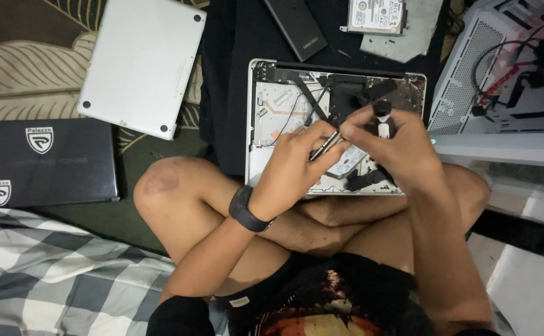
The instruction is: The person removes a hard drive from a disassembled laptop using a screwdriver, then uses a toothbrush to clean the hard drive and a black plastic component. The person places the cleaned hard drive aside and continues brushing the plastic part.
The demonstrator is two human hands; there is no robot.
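Your left hand (297, 165): fingers curled shut around slim metal tool (325, 144), tip angled up-right toward right hand. Black wristband (247, 210) on that wrist. Your right hand (402, 149): fingers pinched closed on small black-and-white part (382, 118); exact kind of part cannot be told. Both hands over opened laptop chassis (272, 106), which rests against your crossed legs, internals exposed. Silver bottom cover (144, 62) lies well apart, upper left. Black closed laptop (44, 163) at far left. Bare hard drive (376, 15) beyond chassis, top.
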